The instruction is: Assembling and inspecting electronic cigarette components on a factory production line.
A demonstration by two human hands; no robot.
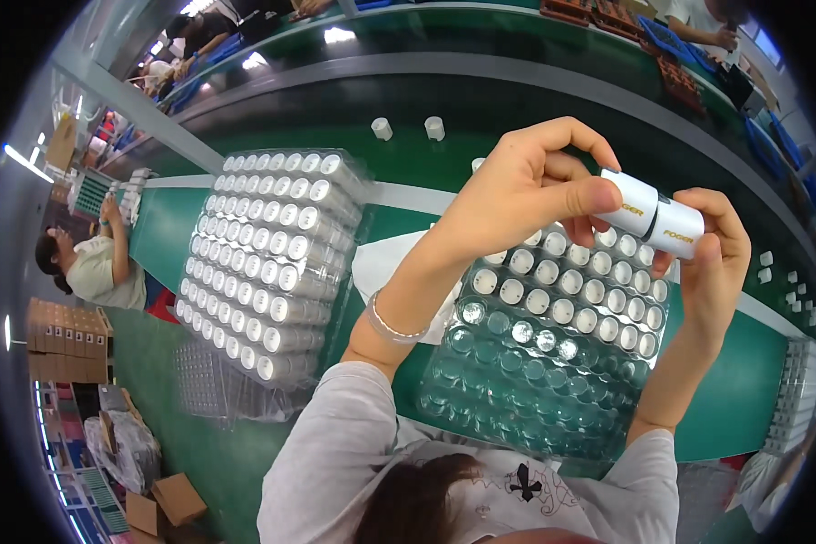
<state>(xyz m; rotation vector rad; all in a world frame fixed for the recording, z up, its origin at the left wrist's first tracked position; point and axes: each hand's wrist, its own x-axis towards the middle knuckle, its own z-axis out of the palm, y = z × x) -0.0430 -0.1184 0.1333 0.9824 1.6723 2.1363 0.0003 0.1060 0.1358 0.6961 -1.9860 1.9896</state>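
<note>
The person's left hand [537,186] is grasping a white cylinder with gold lettering [633,198] between the thumb and the bent fingers, and the right hand [718,256] is grasping a second white cylinder [678,228], also gold-lettered, by its outer end. Both cylinders are raised above the clear plastic tray [508,394], almost in one line, with their near ends close together; a dark part shows between them, but I cannot tell whether they are joined. The tray lies on the green table [725,399]; its far rows hold upright white cylinders [567,283], and its nearer rows show transparent round pockets. A thin bracelet [394,325] is around the left wrist. To the left of this wrist stands a tall stack of filled trays [267,263]. Beyond the table, two loose white cylinders [434,129] stand apart on the dark green conveyor belt [335,118]. Further left, a co-worker [109,263] is seen beside another work surface.
</note>
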